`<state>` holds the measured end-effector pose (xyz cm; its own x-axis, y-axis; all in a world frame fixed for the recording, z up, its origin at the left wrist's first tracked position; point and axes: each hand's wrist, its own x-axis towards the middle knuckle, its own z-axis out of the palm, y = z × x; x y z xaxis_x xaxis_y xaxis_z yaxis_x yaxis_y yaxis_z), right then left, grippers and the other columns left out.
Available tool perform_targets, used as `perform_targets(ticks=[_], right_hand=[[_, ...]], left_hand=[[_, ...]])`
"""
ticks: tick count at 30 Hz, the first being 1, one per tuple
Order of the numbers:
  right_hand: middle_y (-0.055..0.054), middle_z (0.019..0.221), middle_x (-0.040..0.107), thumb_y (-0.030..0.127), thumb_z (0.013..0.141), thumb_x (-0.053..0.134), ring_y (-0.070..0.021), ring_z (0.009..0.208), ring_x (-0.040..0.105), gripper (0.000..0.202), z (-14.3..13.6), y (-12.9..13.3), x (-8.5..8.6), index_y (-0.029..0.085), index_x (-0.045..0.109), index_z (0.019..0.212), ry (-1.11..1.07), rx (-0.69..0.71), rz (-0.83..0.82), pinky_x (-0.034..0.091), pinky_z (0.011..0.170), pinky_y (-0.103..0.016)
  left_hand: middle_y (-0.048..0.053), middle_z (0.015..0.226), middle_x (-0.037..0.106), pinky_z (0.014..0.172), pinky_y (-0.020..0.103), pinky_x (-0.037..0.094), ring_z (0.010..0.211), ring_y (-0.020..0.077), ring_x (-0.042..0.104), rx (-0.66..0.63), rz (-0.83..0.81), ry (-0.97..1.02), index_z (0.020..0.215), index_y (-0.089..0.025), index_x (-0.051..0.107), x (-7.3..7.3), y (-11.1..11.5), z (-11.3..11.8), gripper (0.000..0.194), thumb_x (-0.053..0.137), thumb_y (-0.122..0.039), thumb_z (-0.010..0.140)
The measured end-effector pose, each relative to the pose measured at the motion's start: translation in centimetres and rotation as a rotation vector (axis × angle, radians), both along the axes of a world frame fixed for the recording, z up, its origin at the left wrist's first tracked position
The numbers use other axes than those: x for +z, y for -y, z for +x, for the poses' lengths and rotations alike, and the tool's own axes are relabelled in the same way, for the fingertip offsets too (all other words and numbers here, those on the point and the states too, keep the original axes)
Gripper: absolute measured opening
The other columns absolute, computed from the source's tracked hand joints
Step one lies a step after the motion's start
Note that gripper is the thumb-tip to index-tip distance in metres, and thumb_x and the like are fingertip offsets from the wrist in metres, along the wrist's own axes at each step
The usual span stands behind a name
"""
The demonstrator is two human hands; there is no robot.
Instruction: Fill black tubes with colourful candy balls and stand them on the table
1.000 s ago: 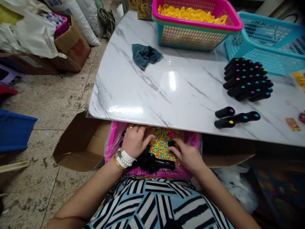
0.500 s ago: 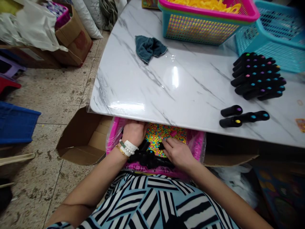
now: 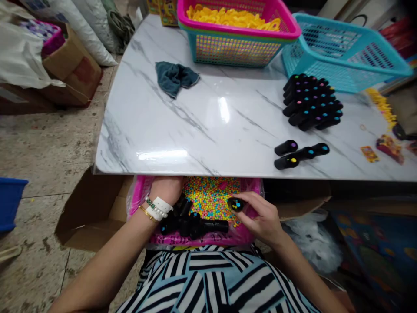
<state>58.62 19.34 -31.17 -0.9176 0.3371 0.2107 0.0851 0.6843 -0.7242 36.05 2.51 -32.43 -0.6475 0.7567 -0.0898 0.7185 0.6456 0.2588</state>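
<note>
A pink basket lined with clear plastic sits under the table edge, holding small multicoloured beads and several black tubes. My right hand pinches a black tube by its rim over the basket's right side; a few coloured beads show at its top. My left hand reaches into the basket's left part, its fingers hidden by the table edge and the wrist. On the marbled table, several black tubes stand in a tight group, with a smaller row nearer the edge.
On the marbled table lie a dark teal cloth, a pink-rimmed basket of yellow pieces and a blue basket. An open cardboard box is at the lower left, with a blue crate beyond.
My right hand has lifted a black tube from the beads and moved it right, its beaded top now facing up. The view has shifted, so the table stands lower and further left.
</note>
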Motion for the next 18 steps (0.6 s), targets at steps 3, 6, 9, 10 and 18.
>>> perform_targets(ticks=[3,6,9,10,18], right_hand=[[-0.007,0.104,0.067,0.018,0.08,0.067,-0.0189,0.097,0.064,0.03,1.0,-0.6,1.3,0.021,0.064,0.109,-0.026,-0.073,-0.02,0.054,0.086,-0.033],[-0.007,0.102,0.066,0.023,0.078,0.07,-0.0204,0.093,0.064,0.028,2.7,-3.0,2.4,0.02,0.064,0.106,-0.125,-0.367,0.03,0.053,0.084,-0.037],[-0.006,0.09,0.065,0.03,0.076,0.073,-0.0193,0.081,0.062,0.028,4.1,-7.0,2.9,0.018,0.067,0.1,-0.212,-0.776,0.297,0.052,0.08,-0.037],[-0.004,0.086,0.064,0.032,0.075,0.074,-0.0179,0.076,0.06,0.028,4.4,-8.4,3.0,0.017,0.068,0.098,-0.205,-0.859,0.371,0.051,0.076,-0.035],[-0.005,0.091,0.069,0.037,0.079,0.07,-0.0149,0.072,0.06,0.047,3.1,-11.4,2.0,0.019,0.063,0.122,-0.186,-0.884,0.283,0.053,0.076,-0.033]], left_hand=[[0.016,0.099,0.071,0.079,0.042,0.053,0.089,0.0297,0.068,-0.091,0.093,0.044,0.111,-0.013,0.064,0.6,-0.6,1.4,0.035,0.049,-0.038,0.091],[0.01,0.094,0.071,0.076,0.037,0.054,0.079,0.0225,0.067,-0.175,0.269,0.317,0.114,-0.016,0.063,1.2,-1.0,3.0,0.036,0.056,-0.04,0.087],[0.004,0.094,0.071,0.074,0.033,0.053,0.076,0.0175,0.065,-0.165,0.299,0.702,0.115,-0.022,0.062,1.4,-1.3,3.8,0.034,0.057,-0.038,0.085],[0.003,0.094,0.071,0.074,0.032,0.053,0.078,0.0172,0.064,-0.155,0.3,0.817,0.115,-0.022,0.062,1.4,-1.4,3.9,0.034,0.057,-0.037,0.085],[0.002,0.079,0.063,0.064,0.027,0.049,0.071,0.0137,0.059,-0.046,0.319,1.198,0.117,-0.015,0.058,1.1,-1.7,3.9,0.041,0.06,-0.037,0.082]])
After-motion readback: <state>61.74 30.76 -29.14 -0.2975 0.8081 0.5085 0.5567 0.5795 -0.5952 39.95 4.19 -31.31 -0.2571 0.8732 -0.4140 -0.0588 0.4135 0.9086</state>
